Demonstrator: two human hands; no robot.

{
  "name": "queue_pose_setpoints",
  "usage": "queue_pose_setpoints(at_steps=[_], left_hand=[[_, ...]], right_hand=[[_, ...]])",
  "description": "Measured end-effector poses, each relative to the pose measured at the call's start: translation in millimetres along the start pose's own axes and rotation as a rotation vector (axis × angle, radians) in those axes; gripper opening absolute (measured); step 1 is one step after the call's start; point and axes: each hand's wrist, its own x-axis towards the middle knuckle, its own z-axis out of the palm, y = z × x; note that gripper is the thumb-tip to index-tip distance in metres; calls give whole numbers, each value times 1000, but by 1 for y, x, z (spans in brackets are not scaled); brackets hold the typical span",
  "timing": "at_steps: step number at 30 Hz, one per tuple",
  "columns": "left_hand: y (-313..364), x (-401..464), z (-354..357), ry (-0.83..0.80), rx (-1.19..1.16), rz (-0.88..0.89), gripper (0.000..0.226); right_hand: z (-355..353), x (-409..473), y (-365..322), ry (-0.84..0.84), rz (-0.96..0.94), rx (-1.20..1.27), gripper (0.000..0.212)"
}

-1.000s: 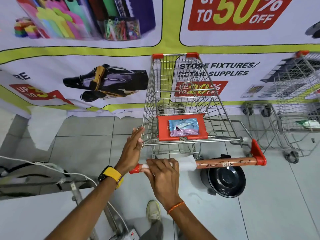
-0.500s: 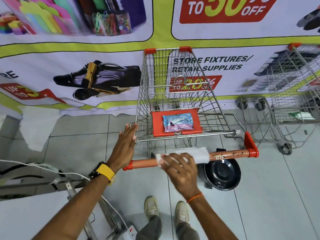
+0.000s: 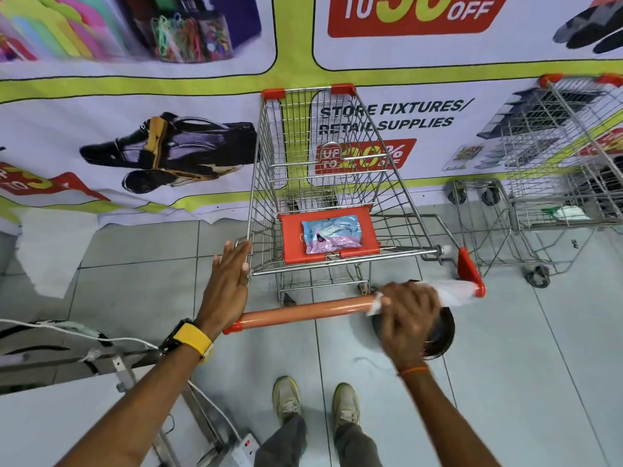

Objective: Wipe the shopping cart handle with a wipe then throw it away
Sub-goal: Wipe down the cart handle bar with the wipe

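Wiping hand: your right hand (image 3: 409, 318) is curled over the white wipe (image 3: 451, 291), pressing it onto the cart handle (image 3: 303, 311) near its right end; the picture is blurred there, so the finger positions are hard to read.
Wipe: it wraps the bar under your palm, one corner poking out on the left by your thumb, the rest spreading rightward up to the red end cap (image 3: 472, 274).
Handle: an orange bar running from lower left to upper right across the near side of the shopping cart (image 3: 323, 170), bare between your two hands.
Steadying hand: your left hand (image 3: 229, 284) lies flat and spread, fingers straight, against the near left corner of the wire basket; it grips nothing. A yellow watch band (image 3: 192, 338) sits on that wrist.
Cart contents: a blue and pink packet (image 3: 332, 234) lies flat on the red child seat flap (image 3: 290, 230), well apart from both hands.
Bin: a round black bin (image 3: 441, 335) stands on the tiled floor (image 3: 141, 267) just beyond the handle, mostly hidden by your right hand.
Your stance: both shoes (image 3: 286, 399) point toward the cart, just behind the handle.
Surroundings: a printed sale banner (image 3: 135, 112) hangs behind the cart, and a second cart (image 3: 566, 163) stands to the right.
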Motion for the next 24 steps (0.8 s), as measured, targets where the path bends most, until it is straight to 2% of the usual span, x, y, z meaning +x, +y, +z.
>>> queue_pose_setpoints(at_steps=[2, 6, 10, 12, 14, 18, 24], left_hand=[[0, -1, -1, 3, -4, -5, 55], [-3, -1, -3, 0, -11, 20, 88], [-8, 0, -6, 2, 18, 40, 81], [-11, 0, -5, -8, 43, 45, 61], [-11, 2, -4, -18, 68, 53, 50], [-12, 4, -6, -37, 166, 83, 50], [-10, 7, -5, -29, 220, 63, 52]], right_hand=[[22, -12, -43, -48, -18, 57, 24], [61, -36, -114, -149, -123, 129, 17], [82, -46, -141, -150, -184, 107, 25], [79, -47, -131, -167, -237, 104, 31], [68, -39, -107, -165, -246, 113, 31], [29, -19, -38, -99, -146, 30, 22], [-27, 21, 49, -7, 19, -63, 35]])
